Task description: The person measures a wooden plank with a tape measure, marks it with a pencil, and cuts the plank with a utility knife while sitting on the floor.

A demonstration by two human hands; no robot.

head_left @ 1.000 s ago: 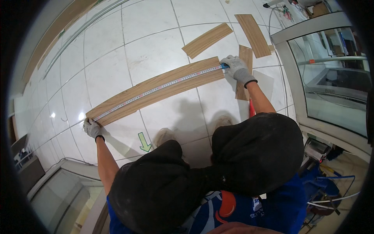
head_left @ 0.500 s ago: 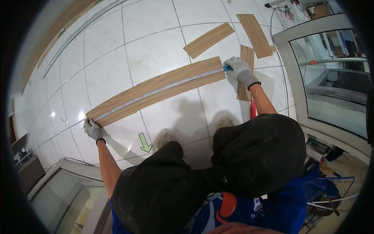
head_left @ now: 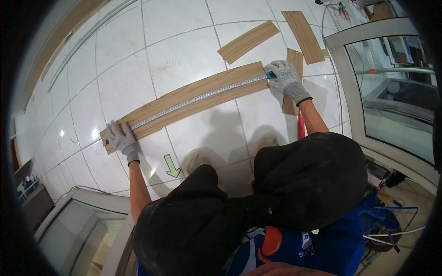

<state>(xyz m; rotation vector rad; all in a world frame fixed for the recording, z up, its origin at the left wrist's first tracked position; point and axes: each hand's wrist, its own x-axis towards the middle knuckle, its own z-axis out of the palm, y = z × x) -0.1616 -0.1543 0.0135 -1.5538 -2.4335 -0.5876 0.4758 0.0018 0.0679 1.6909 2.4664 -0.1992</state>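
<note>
Left hand (head_left: 122,137), in a grey knit work glove: fingers extended and slightly spread, laid over the tape and plank near the plank's left end, left of the frame. Right hand (head_left: 284,77), gloved alike: fingers closed around a small blue tape-measure case (head_left: 271,75), upper right of centre, at the plank's right end. One long wood-grain brown plank (head_left: 191,109), lying slantwise across the middle of the frame, rising toward the right. One white printed measuring tape (head_left: 202,96), drawn out along the plank's face between the hands. Three short wood-grain boards, upper right: one slanting (head_left: 248,42), one steeper (head_left: 304,37), one partly behind the right hand (head_left: 289,106). One green arrow marker (head_left: 172,165), below centre-left, on a glossy white tiled floor (head_left: 179,57). One grey-framed glass panel (head_left: 391,106), right edge.
</note>
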